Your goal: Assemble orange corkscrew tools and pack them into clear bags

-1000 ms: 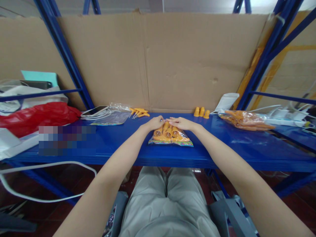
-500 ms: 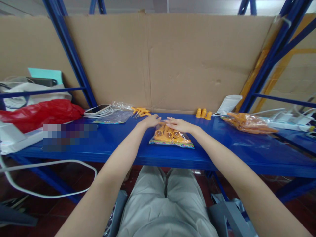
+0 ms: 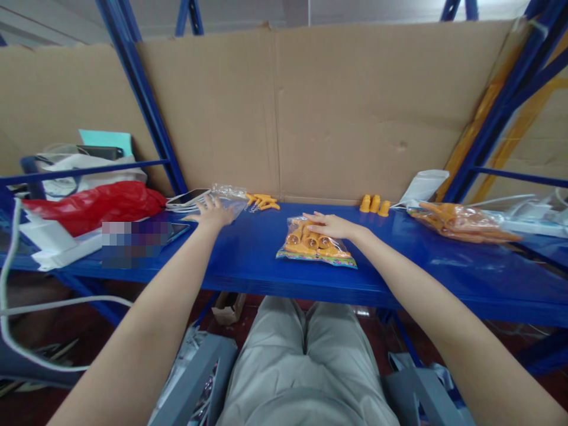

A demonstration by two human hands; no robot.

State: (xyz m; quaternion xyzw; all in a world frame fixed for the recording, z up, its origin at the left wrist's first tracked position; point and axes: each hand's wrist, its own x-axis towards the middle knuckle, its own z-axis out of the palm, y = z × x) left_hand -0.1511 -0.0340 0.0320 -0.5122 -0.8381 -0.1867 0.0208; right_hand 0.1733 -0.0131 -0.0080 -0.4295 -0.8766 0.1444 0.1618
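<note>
Blue bench across the view; brown cardboard panel upright along its far side. Hands well apart from each other.

Right hand: laid over the far right part of a clear bag of orange pieces, fingers extended and pointing left; whether they grip the film cannot be told, the underside being hidden. Bag lies flat at the middle of the bench, a little back from the near edge; its printed, multicoloured strip faces near; rounded open ends of several cup-like pieces show through the film, also facing near.

Left hand: fingers spread, at the far left of the bench, holding nothing visible; it overlaps a flat clear bag in view, contact unclear; a phone with white cable lies just beyond it.

Surroundings: small heap of orange sticks near the panel, right of the flat clear bag; three orange cups standing in a close group, far side, right of middle; second bag of orange pieces farther right, lying on its side of the bench; white packet leaning behind it; red plastic bag at left.
</note>
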